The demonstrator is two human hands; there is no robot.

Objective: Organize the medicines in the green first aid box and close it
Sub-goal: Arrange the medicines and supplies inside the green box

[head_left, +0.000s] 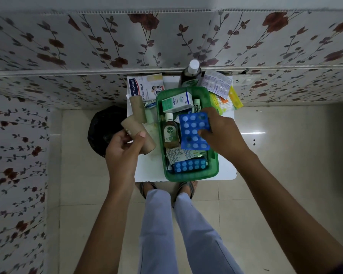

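The open green first aid box (214, 167) sits on a small white table (226, 171). Inside it lie a white-green Optibex carton (176, 102), a Dettol bottle (169, 131), a tube (196, 106), paper leaflets and a blue tablet strip (190, 166) at the near end. My right hand (220, 133) holds another blue blister strip (194, 131) over the box's middle. My left hand (123, 147) grips a beige bandage roll (139, 138) just left of the box. A second beige roll (138, 108) lies behind it on the table.
A Hansaplast plaster box (143, 86), a dark bottle with a white cap (191, 74), a silver tablet strip (216, 83) and yellow packets (235, 97) lie at the table's far side. A black bin (105, 129) stands left of the table. Floral walls close in behind and left.
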